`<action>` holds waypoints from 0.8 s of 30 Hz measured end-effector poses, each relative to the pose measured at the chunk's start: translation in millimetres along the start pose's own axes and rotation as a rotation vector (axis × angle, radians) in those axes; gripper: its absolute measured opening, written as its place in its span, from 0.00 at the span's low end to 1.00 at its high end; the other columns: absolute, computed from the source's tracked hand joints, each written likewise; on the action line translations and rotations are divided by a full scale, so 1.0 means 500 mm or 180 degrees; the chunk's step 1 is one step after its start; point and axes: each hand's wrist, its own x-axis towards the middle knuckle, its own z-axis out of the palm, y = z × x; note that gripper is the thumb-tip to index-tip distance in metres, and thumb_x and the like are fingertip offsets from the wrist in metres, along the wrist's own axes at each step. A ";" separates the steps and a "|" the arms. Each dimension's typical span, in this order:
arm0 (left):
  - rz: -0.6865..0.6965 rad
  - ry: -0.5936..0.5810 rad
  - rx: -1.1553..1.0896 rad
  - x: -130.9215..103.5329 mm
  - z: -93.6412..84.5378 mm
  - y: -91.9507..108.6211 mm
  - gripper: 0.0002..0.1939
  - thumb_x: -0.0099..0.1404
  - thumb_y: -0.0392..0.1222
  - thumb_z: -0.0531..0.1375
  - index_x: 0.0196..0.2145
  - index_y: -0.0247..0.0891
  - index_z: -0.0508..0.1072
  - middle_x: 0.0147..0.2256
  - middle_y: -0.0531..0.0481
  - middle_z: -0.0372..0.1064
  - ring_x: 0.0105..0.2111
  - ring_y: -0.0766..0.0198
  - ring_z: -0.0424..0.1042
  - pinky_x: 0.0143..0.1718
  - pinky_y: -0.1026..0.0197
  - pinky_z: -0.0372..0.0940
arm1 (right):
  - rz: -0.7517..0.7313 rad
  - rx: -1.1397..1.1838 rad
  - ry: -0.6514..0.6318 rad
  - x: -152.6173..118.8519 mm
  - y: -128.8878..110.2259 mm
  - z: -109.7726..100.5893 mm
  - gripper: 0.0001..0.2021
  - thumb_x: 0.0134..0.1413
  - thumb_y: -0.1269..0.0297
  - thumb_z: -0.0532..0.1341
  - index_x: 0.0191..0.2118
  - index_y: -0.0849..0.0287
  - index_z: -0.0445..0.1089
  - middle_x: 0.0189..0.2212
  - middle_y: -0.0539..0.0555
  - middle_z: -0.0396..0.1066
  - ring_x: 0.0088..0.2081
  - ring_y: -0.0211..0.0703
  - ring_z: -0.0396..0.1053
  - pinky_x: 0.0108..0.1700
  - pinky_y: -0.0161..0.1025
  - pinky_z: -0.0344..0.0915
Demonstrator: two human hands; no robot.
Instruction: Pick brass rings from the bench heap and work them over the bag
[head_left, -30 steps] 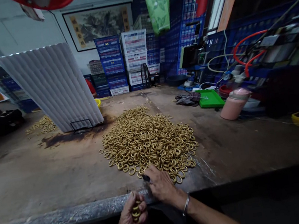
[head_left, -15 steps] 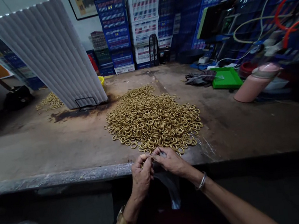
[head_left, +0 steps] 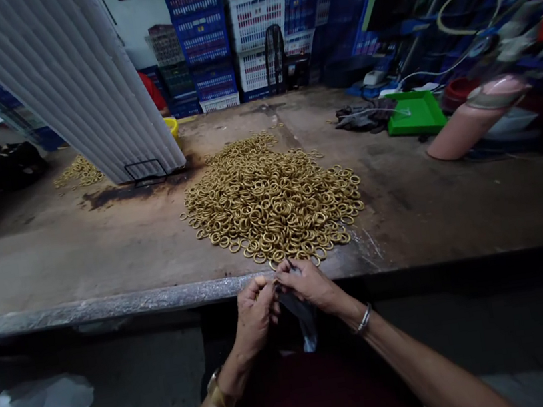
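From here I see the left hand (head_left: 256, 317) and right hand (head_left: 309, 286) together at the near edge of the table (head_left: 418, 210), fingertips pinched on something small (too tiny for me to name). Just beyond them lies a heap of gold-coloured rings (head_left: 270, 197). No writing can be read: the blue crates (head_left: 201, 35) carry a small yellow mark, too blurred to make out. A pink bottle (head_left: 472, 121) leans by the green tray (head_left: 415, 113).

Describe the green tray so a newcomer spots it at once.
Start at the heap of gold rings on the workbench. Beyond it to the right, a shallow tray lies between a dark crumpled cloth and a pink bottle. Its bright green sets it apart from both.
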 end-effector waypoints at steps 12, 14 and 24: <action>-0.0497 -0.0339 -0.0390 -0.038 -0.016 -0.035 0.13 0.57 0.49 0.57 0.28 0.36 0.63 0.21 0.58 0.58 0.15 0.76 0.56 0.14 0.72 0.50 | 0.0328 0.0092 -0.0277 -0.035 0.030 0.008 0.09 0.46 0.60 0.56 0.27 0.61 0.63 0.16 0.44 0.61 0.14 0.26 0.50 0.15 0.27 0.47; -0.0577 -0.0341 -0.0494 -0.044 -0.019 -0.040 0.13 0.56 0.50 0.57 0.28 0.37 0.62 0.21 0.58 0.58 0.15 0.76 0.56 0.14 0.73 0.49 | 0.0332 0.0185 -0.0334 -0.038 0.036 0.010 0.09 0.46 0.59 0.56 0.28 0.61 0.63 0.16 0.44 0.61 0.13 0.26 0.51 0.15 0.26 0.47; -0.0515 -0.0224 -0.0458 -0.053 -0.028 -0.053 0.14 0.57 0.51 0.57 0.27 0.37 0.61 0.19 0.58 0.58 0.14 0.76 0.55 0.13 0.72 0.50 | -0.0309 -0.1284 0.0178 -0.050 0.055 0.024 0.08 0.50 0.67 0.51 0.27 0.60 0.66 0.18 0.48 0.65 0.21 0.33 0.61 0.26 0.30 0.55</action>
